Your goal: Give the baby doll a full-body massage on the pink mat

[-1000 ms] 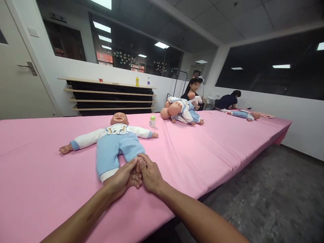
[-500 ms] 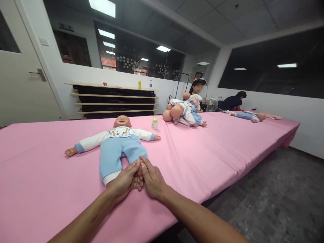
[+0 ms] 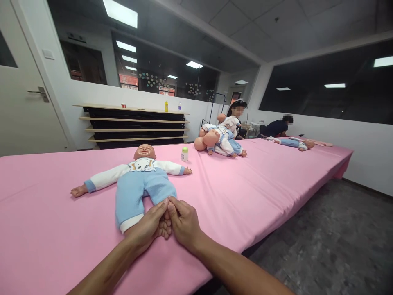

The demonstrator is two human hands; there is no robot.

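A baby doll (image 3: 130,194) in blue trousers and a white top with an animal face on the chest lies on its back, arms spread, head away from me. My left hand (image 3: 150,225) is closed round the foot of its leg on the right, fingers curled beneath and thumb on top. From the other side my right hand (image 3: 186,223) grips the same foot, its thumb and bent index finger meeting near my left thumb. Most of the foot is hidden by my hands. Beside the doll's outstretched hand stands a small white bottle with a green cap (image 3: 184,154).
The pink-covered table (image 3: 227,200) bears a pile of dolls (image 3: 222,141) further right and another doll (image 3: 291,143) at its far end. Two people sit beyond it. Stacked black shelving with pale boards (image 3: 138,125) stands against the back wall.
The view has shifted slightly. My right index finger, stretched out over the foot before, is now bent in toward my thumb. Both hands stay on the foot.
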